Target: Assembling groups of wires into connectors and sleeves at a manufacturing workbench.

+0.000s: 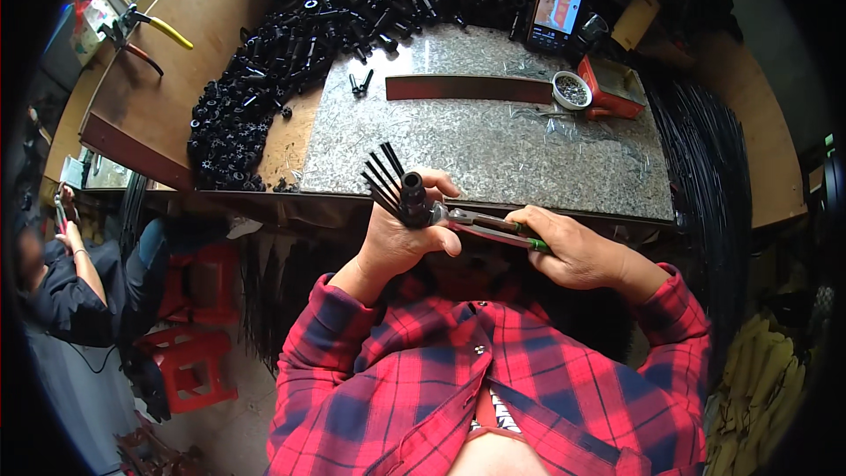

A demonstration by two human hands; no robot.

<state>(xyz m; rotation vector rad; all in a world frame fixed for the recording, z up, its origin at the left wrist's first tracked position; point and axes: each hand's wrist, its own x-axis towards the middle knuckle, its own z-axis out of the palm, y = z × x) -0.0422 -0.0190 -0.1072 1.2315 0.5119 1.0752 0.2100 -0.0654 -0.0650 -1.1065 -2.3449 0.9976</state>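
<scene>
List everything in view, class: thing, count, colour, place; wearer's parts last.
Pronged piece: one, black, centre
Pliers: one, silver and green, centre
Slab: one, grey, tabletop
Bar: one, maroon, on slab
Cup: one, white, by bar
Box: one, red, beside cup
Phone: one, black, back right
Small parts: many, black, top left
Strips: many, black, right
Hand tool: one, yellow and red, upper left
Stools: two, red, left
Co-worker: one, dark clothes, left
Long pieces: several, yellowish, lower right
Shirt: one, red plaid, bottom
Left fingers: several, bare, on pronged piece
Right fingers: several, bare, on pliers
</scene>
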